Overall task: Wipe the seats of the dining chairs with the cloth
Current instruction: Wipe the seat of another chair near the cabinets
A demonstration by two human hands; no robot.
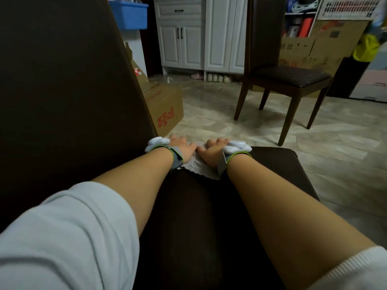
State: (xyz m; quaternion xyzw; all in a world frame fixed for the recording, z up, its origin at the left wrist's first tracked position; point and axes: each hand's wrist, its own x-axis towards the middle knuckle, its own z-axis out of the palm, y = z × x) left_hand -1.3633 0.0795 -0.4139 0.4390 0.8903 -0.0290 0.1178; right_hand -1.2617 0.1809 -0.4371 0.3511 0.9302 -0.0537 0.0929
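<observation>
both hands flat on the pale, lacy-textured cloth (193, 167), which sits at the far edge of the near dark brown upholstered chair seat (261, 185). left hand (182, 147) and right hand (213, 150) lie side by side, thumbs nearly touching; fingers look stretched out and pressing down, no curl visible, so the grip is open-palmed, pinning the cloth rather than holding it. fingertips run past the seat's far edge and are partly out of view

risks from here, as judgement:
- cloth is right at the far edge; another push forward could carry it off onto the tiled floor (219, 114) and pick up dirt
- nothing pinches the cloth, so it may bunch or slip under the palms on a pull back, leaving streaks unwiped
- strokes down the middle would miss the side strips and the corner by the dark chair back (62, 80) on the left
- arms are reaching far out; leaning weight over the front edge could tip or slide the chair
- second dark brown wooden dining chair (289, 80) stands well apart, seat shows pale specks, looks not yet done
</observation>
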